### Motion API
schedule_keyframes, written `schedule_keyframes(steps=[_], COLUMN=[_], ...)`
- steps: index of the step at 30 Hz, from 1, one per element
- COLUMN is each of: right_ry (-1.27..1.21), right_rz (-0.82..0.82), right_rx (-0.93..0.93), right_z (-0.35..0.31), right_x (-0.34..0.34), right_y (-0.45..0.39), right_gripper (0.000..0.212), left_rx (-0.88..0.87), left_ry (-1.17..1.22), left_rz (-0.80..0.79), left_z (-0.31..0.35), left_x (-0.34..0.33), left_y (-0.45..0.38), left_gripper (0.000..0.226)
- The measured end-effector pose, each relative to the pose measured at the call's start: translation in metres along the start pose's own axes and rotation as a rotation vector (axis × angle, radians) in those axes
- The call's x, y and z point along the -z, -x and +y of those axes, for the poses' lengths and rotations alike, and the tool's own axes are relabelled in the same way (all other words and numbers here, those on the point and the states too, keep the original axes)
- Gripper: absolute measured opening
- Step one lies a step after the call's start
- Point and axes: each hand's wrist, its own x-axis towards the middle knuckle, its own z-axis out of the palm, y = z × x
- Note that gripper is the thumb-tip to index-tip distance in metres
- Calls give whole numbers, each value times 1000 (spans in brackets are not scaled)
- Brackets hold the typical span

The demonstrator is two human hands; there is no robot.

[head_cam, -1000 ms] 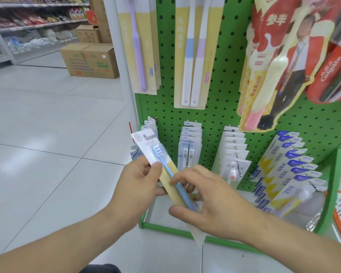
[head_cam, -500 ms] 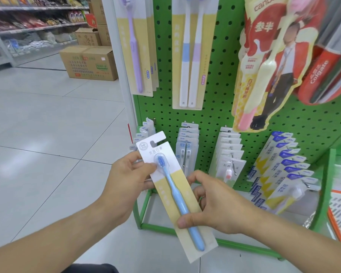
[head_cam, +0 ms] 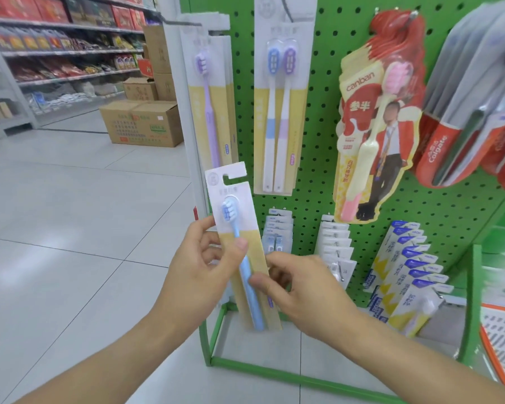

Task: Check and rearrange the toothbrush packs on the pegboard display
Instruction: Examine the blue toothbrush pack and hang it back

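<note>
Blue pack (head_cam: 239, 243) was upright before pegboard (head_cam: 318, 170), under purple pack (head_cam: 209, 91). Left hand (head_cam: 199, 275) pinched its middle, thumb on front; right hand (head_cam: 301, 290) pinched lower right edge. Hands were close together.

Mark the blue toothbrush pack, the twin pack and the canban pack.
blue toothbrush pack (head_cam: 235, 199): head view, white upper card beside the brush head.
twin pack (head_cam: 280, 112): head view, between the two handles, mid-card.
canban pack (head_cam: 362, 83): head view, on the canban logo.
</note>
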Motion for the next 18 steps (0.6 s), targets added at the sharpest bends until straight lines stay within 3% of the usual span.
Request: schedule_keyframes(steps=[3,6,10,15,18], right_ry=[47,-21,-70,89,247], right_rz=[113,200,247,189,199], right_rx=[90,91,62,-21,16], right_z=[-21,-50,-91,-124,-139], right_x=[-7,-11,-7,16,38], right_y=[-18,-36,-68,-94,-96], right_gripper=[26,3,22,38,30], left_rx=[-119,-212,-326,-379,-382], left_ry=[-16,40,53,43,18], left_rz=[158,259,322,344,308], left_z=[12,31,58,83,88], left_x=[10,23,37,46,46], left_y=[-9,-22,-55,-96,-110], left_gripper=[34,36,34,41,43])
